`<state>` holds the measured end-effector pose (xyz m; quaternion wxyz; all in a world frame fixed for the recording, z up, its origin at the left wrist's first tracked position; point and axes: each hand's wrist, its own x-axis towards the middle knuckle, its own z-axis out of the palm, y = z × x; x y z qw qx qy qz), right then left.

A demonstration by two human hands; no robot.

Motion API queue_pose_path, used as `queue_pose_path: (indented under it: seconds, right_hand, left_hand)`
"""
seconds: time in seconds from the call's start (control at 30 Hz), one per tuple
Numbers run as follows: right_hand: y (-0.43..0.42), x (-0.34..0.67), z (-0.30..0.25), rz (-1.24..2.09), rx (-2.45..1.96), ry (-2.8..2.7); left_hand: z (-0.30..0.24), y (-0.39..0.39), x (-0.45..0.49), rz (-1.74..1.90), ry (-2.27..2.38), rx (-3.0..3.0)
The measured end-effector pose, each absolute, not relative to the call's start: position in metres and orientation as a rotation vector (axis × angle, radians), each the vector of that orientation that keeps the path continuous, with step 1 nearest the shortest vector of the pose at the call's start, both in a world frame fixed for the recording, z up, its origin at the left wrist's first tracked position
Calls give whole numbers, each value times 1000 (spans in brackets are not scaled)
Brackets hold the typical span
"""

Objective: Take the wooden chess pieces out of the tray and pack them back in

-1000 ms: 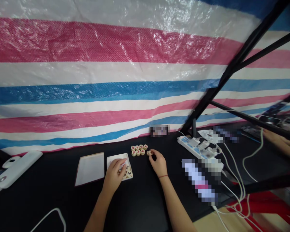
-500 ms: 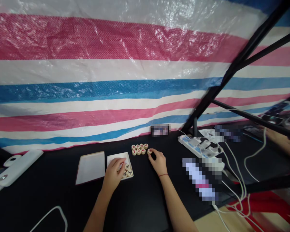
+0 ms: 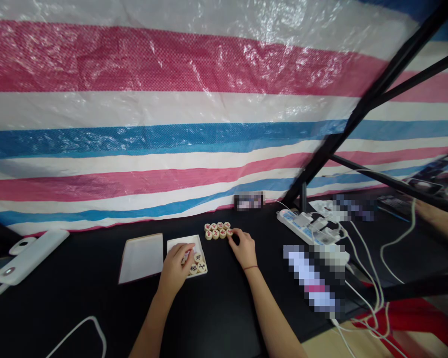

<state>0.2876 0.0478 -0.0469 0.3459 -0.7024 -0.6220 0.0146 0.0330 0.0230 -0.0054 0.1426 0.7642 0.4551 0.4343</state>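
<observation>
The right hand (image 3: 244, 251) pinches a wooden chess piece (image 3: 229, 231) at the end of a tight cluster of pieces (image 3: 216, 231) on the table (image 3: 216, 308), while the left hand (image 3: 177, 266) curls over more pieces (image 3: 198, 263) in a white tray (image 3: 181, 242), its hold hidden.

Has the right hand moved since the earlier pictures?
Yes: the right hand has moved slightly left and forward, bringing the xiangqi piece it holds up against the cluster of xiangqi pieces.
</observation>
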Motion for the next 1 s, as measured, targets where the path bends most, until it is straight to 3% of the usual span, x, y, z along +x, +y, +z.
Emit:
queue_pose_path:
  seconds: [0.2,0.47,0.6,1.0]
  right_hand:
    - [39,283,-37,9,-1701,-1529]
    - [27,207,2,532,-1564,-2003]
    - [31,193,3,494,-1767,-2090]
    - [27,191,-1,454,-1770,-2012]
  left_hand:
    - [-8,38,7,1300,1552,2202]
    - [-5,32,-11,639,1730,2556]
    - [-7,23,-13,592,1684,2599]
    - [4,17,-16,571,1565,2522]
